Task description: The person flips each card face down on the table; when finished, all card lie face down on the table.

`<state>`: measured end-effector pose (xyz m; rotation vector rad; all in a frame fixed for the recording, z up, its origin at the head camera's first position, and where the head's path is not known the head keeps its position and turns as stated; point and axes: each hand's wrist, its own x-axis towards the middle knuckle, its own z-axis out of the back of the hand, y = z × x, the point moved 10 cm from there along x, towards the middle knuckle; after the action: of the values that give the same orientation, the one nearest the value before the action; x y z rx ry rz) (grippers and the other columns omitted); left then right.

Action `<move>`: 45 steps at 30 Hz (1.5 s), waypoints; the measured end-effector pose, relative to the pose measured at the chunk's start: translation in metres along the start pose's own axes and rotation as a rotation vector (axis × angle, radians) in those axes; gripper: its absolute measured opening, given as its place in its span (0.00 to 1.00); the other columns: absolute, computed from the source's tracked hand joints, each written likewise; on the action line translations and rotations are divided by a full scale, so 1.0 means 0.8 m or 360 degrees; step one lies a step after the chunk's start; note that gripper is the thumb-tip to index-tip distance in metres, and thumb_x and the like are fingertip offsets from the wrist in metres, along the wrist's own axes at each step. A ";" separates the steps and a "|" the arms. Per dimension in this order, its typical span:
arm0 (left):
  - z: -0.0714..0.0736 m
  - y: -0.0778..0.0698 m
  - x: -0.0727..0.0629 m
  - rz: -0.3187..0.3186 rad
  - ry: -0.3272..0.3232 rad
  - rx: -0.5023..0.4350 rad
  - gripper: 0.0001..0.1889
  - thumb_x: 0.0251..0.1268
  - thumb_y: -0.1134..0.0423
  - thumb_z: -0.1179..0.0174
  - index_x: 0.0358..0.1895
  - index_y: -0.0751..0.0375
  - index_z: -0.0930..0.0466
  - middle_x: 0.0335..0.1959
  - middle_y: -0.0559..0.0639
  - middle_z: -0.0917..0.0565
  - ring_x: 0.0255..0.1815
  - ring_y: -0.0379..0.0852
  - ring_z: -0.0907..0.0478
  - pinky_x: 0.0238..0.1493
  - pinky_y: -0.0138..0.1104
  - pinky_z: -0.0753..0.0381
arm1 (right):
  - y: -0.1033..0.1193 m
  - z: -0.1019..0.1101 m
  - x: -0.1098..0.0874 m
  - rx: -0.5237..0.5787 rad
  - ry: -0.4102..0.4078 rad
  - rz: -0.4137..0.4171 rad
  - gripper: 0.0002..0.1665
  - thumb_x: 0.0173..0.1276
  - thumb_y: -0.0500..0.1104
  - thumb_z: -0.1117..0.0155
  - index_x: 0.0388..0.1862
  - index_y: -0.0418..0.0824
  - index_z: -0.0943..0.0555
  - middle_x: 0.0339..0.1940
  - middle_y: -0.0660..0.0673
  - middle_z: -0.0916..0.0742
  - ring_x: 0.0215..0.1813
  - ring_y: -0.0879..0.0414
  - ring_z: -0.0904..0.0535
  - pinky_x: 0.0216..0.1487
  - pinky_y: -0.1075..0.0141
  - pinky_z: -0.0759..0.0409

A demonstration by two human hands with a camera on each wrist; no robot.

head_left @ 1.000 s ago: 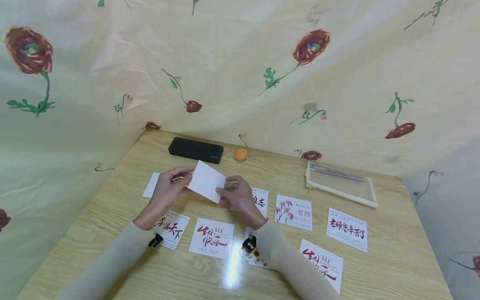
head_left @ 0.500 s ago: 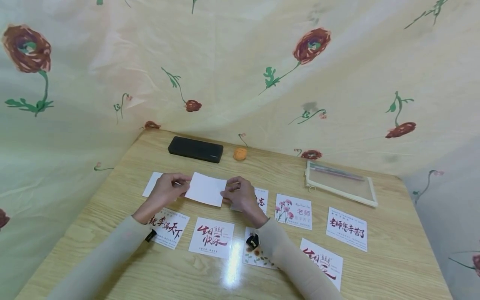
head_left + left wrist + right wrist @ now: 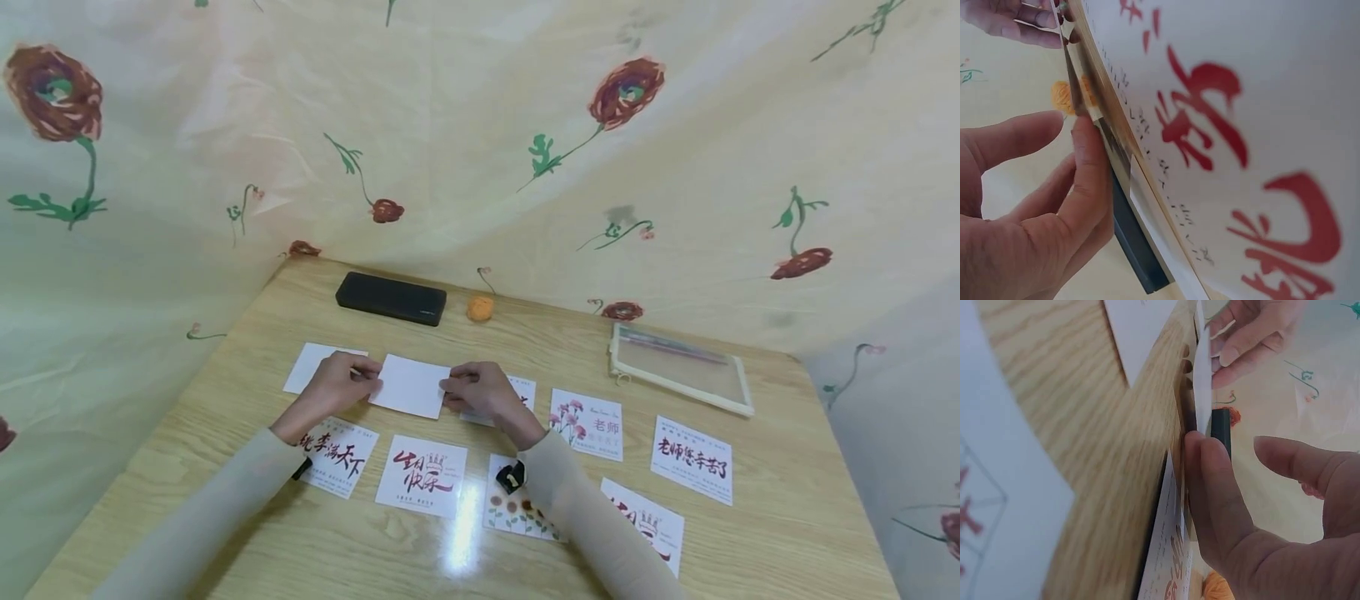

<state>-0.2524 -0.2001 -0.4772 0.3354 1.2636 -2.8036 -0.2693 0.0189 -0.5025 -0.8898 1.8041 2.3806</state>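
A blank white card (image 3: 410, 386) lies low and nearly flat just over the table, between both hands. My left hand (image 3: 339, 385) pinches its left edge; in the left wrist view thumb and index finger meet close to it. My right hand (image 3: 480, 392) holds the right edge at the fingertips, with the thumb slightly off the card in the right wrist view. Whether the card rests on the wood cannot be seen. Another white card (image 3: 303, 367) lies partly behind the left hand, and a red-lettered card (image 3: 517, 390) partly under the right hand.
Several printed cards lie on the table (image 3: 360, 550), among them a birthday card (image 3: 422, 477), a carnation card (image 3: 587, 423) and a sunflower card (image 3: 510, 512). Along the back are a black case (image 3: 392, 298), an orange lump (image 3: 480, 308) and a mesh pouch (image 3: 678, 367). Floral cloth hangs behind.
The white card has gone from tilted and raised to low and almost level, slightly nearer the person. Both hands have come down with it, keeping their places at its two sides.
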 end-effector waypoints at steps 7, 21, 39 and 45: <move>-0.005 0.001 -0.001 0.0003 0.0057 0.0053 0.19 0.75 0.64 0.39 0.62 0.70 0.17 0.52 0.63 0.13 0.52 0.55 0.16 0.50 0.43 0.15 | 0.000 -0.003 0.000 0.0083 0.0082 -0.0018 0.25 0.79 0.40 0.38 0.68 0.29 0.23 0.53 0.32 0.11 0.47 0.51 0.08 0.50 0.63 0.10; -0.005 -0.011 -0.006 -0.0088 0.0152 0.0121 0.21 0.77 0.61 0.42 0.64 0.73 0.20 0.57 0.65 0.14 0.59 0.61 0.17 0.58 0.50 0.15 | -0.001 0.001 -0.007 0.0067 0.0104 0.0009 0.23 0.79 0.42 0.38 0.66 0.31 0.21 0.51 0.33 0.10 0.47 0.51 0.09 0.50 0.64 0.10; -0.040 -0.060 0.003 -0.0171 0.0310 -0.0023 0.25 0.78 0.57 0.41 0.70 0.68 0.24 0.59 0.62 0.16 0.59 0.58 0.16 0.58 0.46 0.14 | -0.005 0.056 -0.041 -0.0069 0.0040 0.0079 0.31 0.80 0.46 0.40 0.76 0.33 0.29 0.61 0.32 0.14 0.56 0.45 0.12 0.58 0.59 0.12; -0.070 -0.084 -0.001 -0.0216 0.0414 -0.0150 0.25 0.80 0.57 0.44 0.71 0.69 0.25 0.64 0.65 0.18 0.61 0.60 0.16 0.57 0.44 0.13 | -0.010 0.092 -0.063 -0.0074 0.0020 0.0125 0.34 0.82 0.46 0.43 0.79 0.31 0.35 0.65 0.28 0.17 0.60 0.40 0.14 0.62 0.55 0.13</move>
<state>-0.2508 -0.1140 -0.4634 0.6504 1.5172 -2.8716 -0.2551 0.1030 -0.4747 -0.8551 1.8290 2.4789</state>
